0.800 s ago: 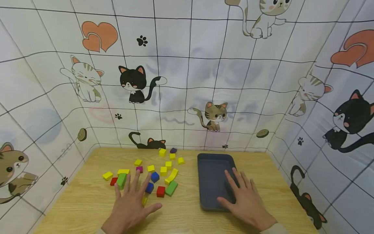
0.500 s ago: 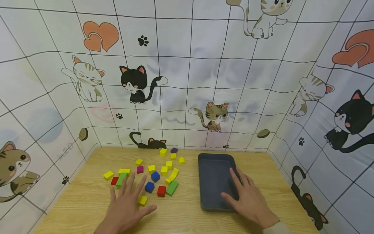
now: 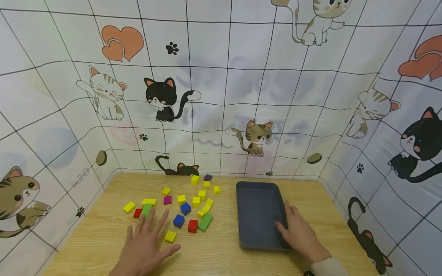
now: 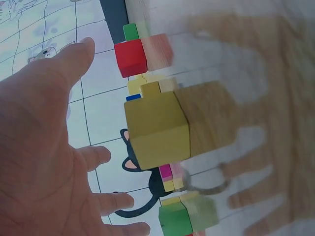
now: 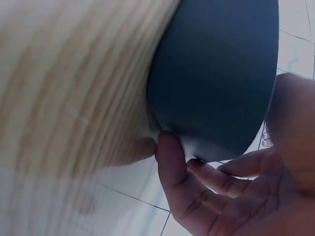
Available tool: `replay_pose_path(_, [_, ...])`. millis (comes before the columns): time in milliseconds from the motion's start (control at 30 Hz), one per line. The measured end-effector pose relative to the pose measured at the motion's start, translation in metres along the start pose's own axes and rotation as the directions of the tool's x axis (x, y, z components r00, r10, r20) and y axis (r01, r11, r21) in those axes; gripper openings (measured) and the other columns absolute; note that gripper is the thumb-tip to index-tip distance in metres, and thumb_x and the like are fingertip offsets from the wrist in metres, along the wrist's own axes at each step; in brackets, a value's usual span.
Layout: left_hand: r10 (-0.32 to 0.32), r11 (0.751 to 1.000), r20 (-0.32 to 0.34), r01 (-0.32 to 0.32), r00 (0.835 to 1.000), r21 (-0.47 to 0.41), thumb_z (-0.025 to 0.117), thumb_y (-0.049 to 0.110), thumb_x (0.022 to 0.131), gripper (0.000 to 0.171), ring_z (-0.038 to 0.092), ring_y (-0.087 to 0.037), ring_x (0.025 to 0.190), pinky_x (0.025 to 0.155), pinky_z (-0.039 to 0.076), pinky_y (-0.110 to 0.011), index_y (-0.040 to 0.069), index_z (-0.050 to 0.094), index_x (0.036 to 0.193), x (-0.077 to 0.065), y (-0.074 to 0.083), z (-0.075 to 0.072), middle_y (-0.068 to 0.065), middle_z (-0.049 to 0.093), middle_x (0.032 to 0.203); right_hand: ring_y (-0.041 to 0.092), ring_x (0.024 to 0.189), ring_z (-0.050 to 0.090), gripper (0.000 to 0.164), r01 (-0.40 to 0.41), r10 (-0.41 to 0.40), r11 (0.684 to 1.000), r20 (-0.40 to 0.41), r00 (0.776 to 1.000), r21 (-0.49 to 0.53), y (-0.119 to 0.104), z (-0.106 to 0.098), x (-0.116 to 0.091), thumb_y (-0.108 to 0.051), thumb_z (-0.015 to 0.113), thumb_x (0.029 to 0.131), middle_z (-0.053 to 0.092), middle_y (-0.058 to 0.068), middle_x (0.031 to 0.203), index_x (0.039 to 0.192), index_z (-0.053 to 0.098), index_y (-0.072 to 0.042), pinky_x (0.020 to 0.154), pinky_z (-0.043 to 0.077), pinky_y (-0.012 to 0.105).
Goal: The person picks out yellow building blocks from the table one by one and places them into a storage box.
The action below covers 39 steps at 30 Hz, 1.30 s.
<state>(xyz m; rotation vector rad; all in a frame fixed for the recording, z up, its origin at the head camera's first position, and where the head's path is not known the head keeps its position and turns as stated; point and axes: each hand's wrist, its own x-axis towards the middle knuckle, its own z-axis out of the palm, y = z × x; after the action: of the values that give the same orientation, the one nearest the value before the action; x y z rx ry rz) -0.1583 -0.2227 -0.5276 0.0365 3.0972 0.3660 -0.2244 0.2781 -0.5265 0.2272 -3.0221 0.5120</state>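
My right hand holds the right rim of a dark grey rectangular tray; its thumb reaches over the inside. In the right wrist view, bent fingertips meet the low outer side of the tray wall, and the thumb is mostly hidden behind it. My left hand is spread above the wooden table, fingers apart and holding nothing. Closest to it is a yellow block, which looms large in the left wrist view. A green block lies just beyond its fingertips, partly covered.
Several small blocks are scattered left of the tray, among them a red block, a blue block, a green block and a magenta block. A cat-patterned cloth walls the table at back and sides.
My right hand has moved from over the tray to its right rim, and its fingers have closed there. The left hand has drifted left and nearer, uncovering the yellow block.
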Motion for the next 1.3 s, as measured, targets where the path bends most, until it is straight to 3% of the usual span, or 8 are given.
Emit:
replay_pose_path(100, [-0.003, 1.0, -0.001, 0.003, 1.0, -0.003, 0.061, 0.104, 0.089, 0.122, 0.032, -0.071, 0.168, 0.124, 0.022, -0.101, 0.033, 0.034, 0.185, -0.001, 0.0, -0.001, -0.027, 0.024, 0.192, 0.031, 0.097, 0.077, 0.083, 0.02, -0.021, 1.0, -0.017, 1.0, -0.017, 0.006, -0.001, 0.001, -0.01, 0.081, 0.107, 0.064, 0.04, 0.147, 0.171, 0.036, 0.02, 0.066, 0.061, 0.039])
replay_pose_path(200, [0.001, 1.0, -0.004, -0.001, 1.0, -0.001, 0.061, 0.104, 0.089, 0.123, 0.034, -0.07, 0.167, 0.124, 0.027, -0.099, 0.033, 0.034, 0.185, -0.001, -0.001, -0.003, -0.027, 0.025, 0.192, 0.024, 0.094, 0.074, 0.076, 0.037, -0.037, 0.999, -0.031, 0.999, -0.022, 0.009, -0.003, 0.002, 0.001, 0.079, 0.104, 0.07, 0.032, 0.134, 0.167, 0.042, 0.022, 0.066, 0.059, 0.036])
replay_pose_path(433, [0.012, 1.0, 0.015, -0.012, 1.0, -0.017, 0.069, 0.099, 0.088, 0.122, 0.045, -0.067, 0.161, 0.115, 0.046, -0.093, 0.033, 0.035, 0.185, -0.001, -0.012, -0.006, -0.025, 0.029, 0.191, 0.038, 0.106, 0.078, 0.07, 0.031, -0.031, 0.999, -0.032, 0.999, -0.008, 0.013, -0.007, 0.0, 0.005, 0.08, 0.1, 0.073, 0.031, 0.129, 0.161, 0.051, 0.022, 0.077, 0.065, 0.048])
replay_pose_path(533, [-0.008, 1.0, 0.067, 0.01, 0.998, -0.025, 0.079, 0.097, 0.082, 0.126, 0.055, -0.065, 0.15, 0.107, 0.055, -0.089, 0.033, 0.04, 0.183, 0.0, -0.018, -0.008, -0.027, 0.043, 0.182, 0.041, 0.109, 0.079, 0.069, 0.026, -0.026, 1.0, -0.03, 0.999, 0.001, 0.012, -0.008, 0.001, 0.005, 0.079, 0.1, 0.074, 0.031, 0.13, 0.161, 0.052, 0.021, 0.079, 0.067, 0.05])
replay_pose_path(667, [-0.036, 0.998, 0.153, 0.044, 0.988, -0.051, 0.095, 0.087, 0.073, 0.123, 0.067, -0.047, 0.131, 0.1, 0.064, -0.078, 0.028, 0.056, 0.174, -0.002, -0.022, -0.011, -0.02, 0.06, 0.161, 0.041, 0.109, 0.079, 0.069, 0.021, -0.021, 1.0, -0.034, 0.999, 0.013, 0.013, -0.009, 0.0, 0.005, 0.079, 0.099, 0.074, 0.032, 0.13, 0.161, 0.053, 0.02, 0.081, 0.067, 0.052])
replay_pose_path(900, [-0.02, 0.98, 0.244, 0.068, 0.97, -0.187, 0.107, 0.053, 0.079, 0.076, 0.064, -0.023, 0.101, 0.095, 0.069, -0.052, 0.019, 0.078, 0.141, -0.003, -0.022, -0.01, -0.01, 0.072, 0.131, 0.031, 0.102, 0.076, 0.068, -0.009, 0.01, 0.999, -0.037, 0.999, 0.042, 0.014, -0.008, -0.002, 0.004, 0.078, 0.1, 0.075, 0.032, 0.133, 0.162, 0.054, 0.018, 0.072, 0.059, 0.042])
replay_pose_path(1033, [0.023, 0.96, 0.249, 0.048, 0.968, -0.277, 0.105, 0.033, 0.086, 0.04, 0.06, -0.018, 0.088, 0.078, 0.059, -0.032, 0.019, 0.079, 0.113, -0.002, -0.02, -0.009, 0.002, 0.07, 0.103, 0.028, 0.096, 0.074, 0.066, -0.003, 0.006, 0.999, -0.046, 0.999, 0.044, 0.015, -0.006, -0.003, 0.003, 0.079, 0.1, 0.076, 0.031, 0.134, 0.161, 0.056, 0.017, 0.07, 0.056, 0.039])
replay_pose_path(1300, [0.039, 0.951, 0.219, 0.031, 0.975, -0.309, 0.101, 0.021, 0.091, 0.026, 0.057, -0.018, 0.086, 0.075, 0.051, -0.028, 0.019, 0.077, 0.1, 0.003, -0.017, -0.017, 0.004, 0.066, 0.091, 0.044, 0.113, 0.08, 0.064, 0.056, -0.051, 0.997, -0.096, 0.994, 0.045, 0.013, -0.002, 0.002, 0.003, 0.078, 0.099, 0.078, 0.029, 0.133, 0.159, 0.06, 0.014, 0.086, 0.067, 0.057])
